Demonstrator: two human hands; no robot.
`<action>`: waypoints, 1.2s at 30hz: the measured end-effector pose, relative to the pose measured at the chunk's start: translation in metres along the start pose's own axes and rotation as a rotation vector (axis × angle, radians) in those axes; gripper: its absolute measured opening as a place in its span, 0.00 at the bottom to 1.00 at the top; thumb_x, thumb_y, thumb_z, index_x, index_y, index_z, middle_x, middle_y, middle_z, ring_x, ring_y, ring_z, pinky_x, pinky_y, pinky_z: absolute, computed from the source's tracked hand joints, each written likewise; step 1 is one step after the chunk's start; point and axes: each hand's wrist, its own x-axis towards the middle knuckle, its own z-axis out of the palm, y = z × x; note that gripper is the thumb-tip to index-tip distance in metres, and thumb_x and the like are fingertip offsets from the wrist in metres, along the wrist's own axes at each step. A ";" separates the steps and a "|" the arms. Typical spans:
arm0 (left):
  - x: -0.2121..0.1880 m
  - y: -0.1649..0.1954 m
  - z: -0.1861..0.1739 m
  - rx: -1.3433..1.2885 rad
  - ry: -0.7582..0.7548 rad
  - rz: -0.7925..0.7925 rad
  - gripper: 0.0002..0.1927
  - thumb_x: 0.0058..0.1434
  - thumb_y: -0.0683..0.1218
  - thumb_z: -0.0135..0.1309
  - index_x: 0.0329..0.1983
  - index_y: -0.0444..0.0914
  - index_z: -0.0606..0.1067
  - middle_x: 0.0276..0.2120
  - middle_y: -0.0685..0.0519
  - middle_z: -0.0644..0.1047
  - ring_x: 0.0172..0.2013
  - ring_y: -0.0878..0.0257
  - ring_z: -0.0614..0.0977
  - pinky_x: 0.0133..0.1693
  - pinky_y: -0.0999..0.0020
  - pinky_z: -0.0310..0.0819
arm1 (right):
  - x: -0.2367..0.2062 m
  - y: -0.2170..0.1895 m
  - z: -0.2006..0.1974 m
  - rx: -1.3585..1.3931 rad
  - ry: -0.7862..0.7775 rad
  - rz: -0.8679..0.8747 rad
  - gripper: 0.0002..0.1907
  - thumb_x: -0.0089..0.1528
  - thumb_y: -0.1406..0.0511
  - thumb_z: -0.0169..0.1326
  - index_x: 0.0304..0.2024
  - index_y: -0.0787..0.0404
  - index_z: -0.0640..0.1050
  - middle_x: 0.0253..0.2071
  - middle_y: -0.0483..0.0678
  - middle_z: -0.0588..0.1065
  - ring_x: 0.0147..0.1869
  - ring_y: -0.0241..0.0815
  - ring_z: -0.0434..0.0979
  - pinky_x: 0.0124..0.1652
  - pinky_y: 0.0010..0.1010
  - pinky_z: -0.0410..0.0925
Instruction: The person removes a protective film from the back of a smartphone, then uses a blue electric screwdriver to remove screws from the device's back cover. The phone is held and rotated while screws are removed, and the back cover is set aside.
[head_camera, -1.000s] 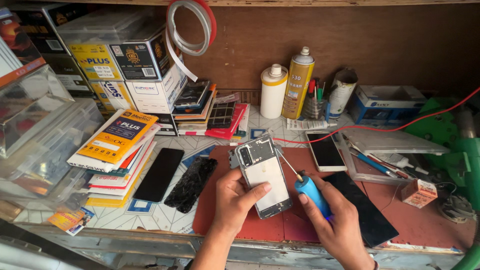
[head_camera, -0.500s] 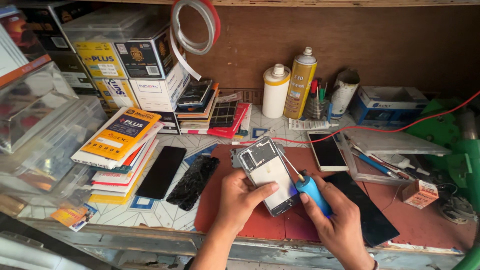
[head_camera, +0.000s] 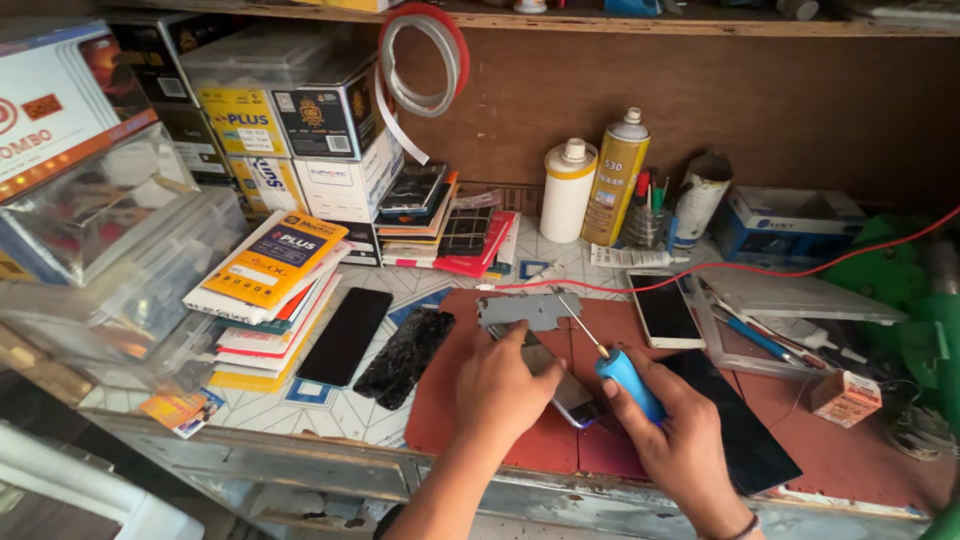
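The left hand lies palm down at lower centre of the frame, fingers curled over an opened phone and pinning it to the red work mat. Only the phone's lower right corner and a strip of its upper body show past the fingers. The right hand, lower right of centre, is closed round the blue handle of a screwdriver; its thin shaft slants up and left, the tip reaching a grey metal plate that sits tilted at the phone's top end. Whether the plate touches the phone cannot be told.

Open room is scant. Just right of the right hand a dark glass panel lies on the mat, its lower corner near the surface's front edge. A white-framed phone lies above it, right of the plate, and a red wire runs across the upper mat edge. Left of the mat, a cracked black screen and an intact black screen lie side by side on the tiled surface, close to a stack of flat yellow and white packages. Behind the work area, mid-frame, stand a white bottle and a yellow spray can against the back wall. The bare mat below the left hand, toward the front edge, is the largest free patch.
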 end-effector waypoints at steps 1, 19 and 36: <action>-0.002 0.002 -0.006 0.033 0.068 0.054 0.36 0.58 0.54 0.67 0.68 0.43 0.67 0.56 0.40 0.72 0.55 0.44 0.77 0.52 0.52 0.74 | 0.001 0.001 0.001 0.012 -0.002 -0.015 0.23 0.59 0.59 0.62 0.52 0.65 0.79 0.40 0.56 0.82 0.40 0.45 0.84 0.39 0.30 0.72; 0.048 -0.004 -0.046 0.131 0.113 0.959 0.18 0.62 0.38 0.48 0.56 0.35 0.76 0.53 0.46 0.76 0.56 0.50 0.76 0.55 0.57 0.72 | 0.001 0.007 -0.001 0.092 -0.058 0.231 0.23 0.57 0.60 0.64 0.53 0.65 0.81 0.30 0.51 0.82 0.32 0.32 0.76 0.35 0.27 0.71; 0.054 -0.048 0.014 0.094 0.391 0.939 0.18 0.64 0.42 0.55 0.57 0.36 0.72 0.42 0.46 0.78 0.44 0.47 0.81 0.47 0.53 0.76 | 0.000 -0.005 -0.004 0.024 -0.042 0.275 0.25 0.52 0.58 0.69 0.50 0.60 0.84 0.35 0.54 0.85 0.35 0.33 0.84 0.39 0.27 0.74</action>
